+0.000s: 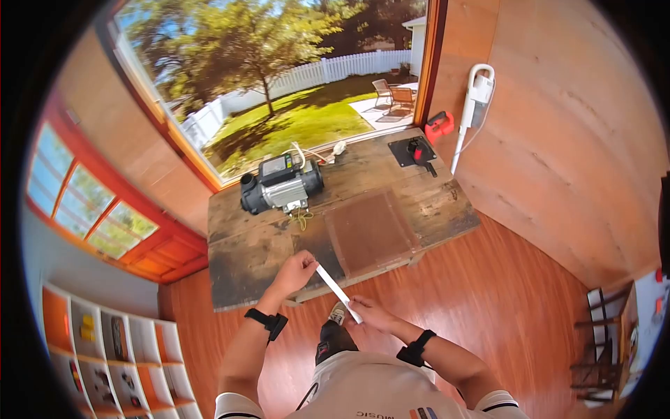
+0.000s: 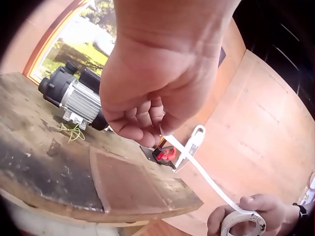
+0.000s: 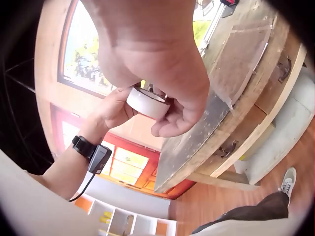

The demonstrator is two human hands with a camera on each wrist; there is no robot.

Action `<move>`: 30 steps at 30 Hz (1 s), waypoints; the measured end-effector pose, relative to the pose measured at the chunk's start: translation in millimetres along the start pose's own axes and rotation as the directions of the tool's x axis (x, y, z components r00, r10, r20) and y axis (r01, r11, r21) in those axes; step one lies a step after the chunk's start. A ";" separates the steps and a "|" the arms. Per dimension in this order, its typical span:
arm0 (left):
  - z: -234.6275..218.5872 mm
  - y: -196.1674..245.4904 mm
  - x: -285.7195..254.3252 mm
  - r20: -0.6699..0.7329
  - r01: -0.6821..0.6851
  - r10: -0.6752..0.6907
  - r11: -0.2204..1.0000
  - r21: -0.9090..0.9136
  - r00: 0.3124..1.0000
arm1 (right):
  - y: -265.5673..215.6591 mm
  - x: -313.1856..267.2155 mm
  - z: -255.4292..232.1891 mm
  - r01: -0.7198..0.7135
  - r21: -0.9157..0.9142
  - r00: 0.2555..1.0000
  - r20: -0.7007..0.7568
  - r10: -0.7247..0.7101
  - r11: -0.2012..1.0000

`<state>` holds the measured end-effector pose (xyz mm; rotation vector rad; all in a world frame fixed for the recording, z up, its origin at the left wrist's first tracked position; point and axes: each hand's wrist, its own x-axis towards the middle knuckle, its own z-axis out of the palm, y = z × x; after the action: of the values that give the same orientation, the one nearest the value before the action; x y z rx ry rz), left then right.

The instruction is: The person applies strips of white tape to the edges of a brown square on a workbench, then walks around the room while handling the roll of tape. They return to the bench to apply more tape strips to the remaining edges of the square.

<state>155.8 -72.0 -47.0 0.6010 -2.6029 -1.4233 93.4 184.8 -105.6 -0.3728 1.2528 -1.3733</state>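
Note:
A strip of white tape runs taut between the two hands, in front of the workbench's near edge. At its upper end my left hand pinches the free end between thumb and fingertips; the other fingers are curled in. My right hand grips the roll of white tape, lower and closer to the body. The left wrist view shows the strip leading down to the right hand, with the roll's round opening facing the camera. Beyond the left hand, an electric pump with a silver finned motor lies on the bench, a yellow-green wire at its base.
The worn wooden workbench carries a brown mat and a black plate with a red-and-black part. A red tool is by the window corner. A white stick vacuum hangs on the right wall. Cubby shelves stand lower left.

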 end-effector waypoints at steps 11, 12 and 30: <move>30.9 -144.0 194.7 -0.099 -0.105 0.126 0.975 0.194 0.987 | -85.5 176.8 19.7 -0.107 -0.661 0.874 -0.419 -0.247 0.743; 34.9 -145.2 201.1 -0.082 -0.098 0.115 0.979 0.179 0.990 | -91.1 185.9 18.3 -0.134 -0.708 0.875 -0.413 -0.253 0.694; 57.7 -155.1 260.7 -0.318 0.238 -0.120 0.900 0.365 0.941 | -84.5 254.8 -36.5 -0.284 -0.839 0.884 -0.417 -0.213 0.465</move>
<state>-54.6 -204.2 -230.3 1.0382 -2.6555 -0.7538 -48.2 -39.2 -161.8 -0.7504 2.3815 -0.6206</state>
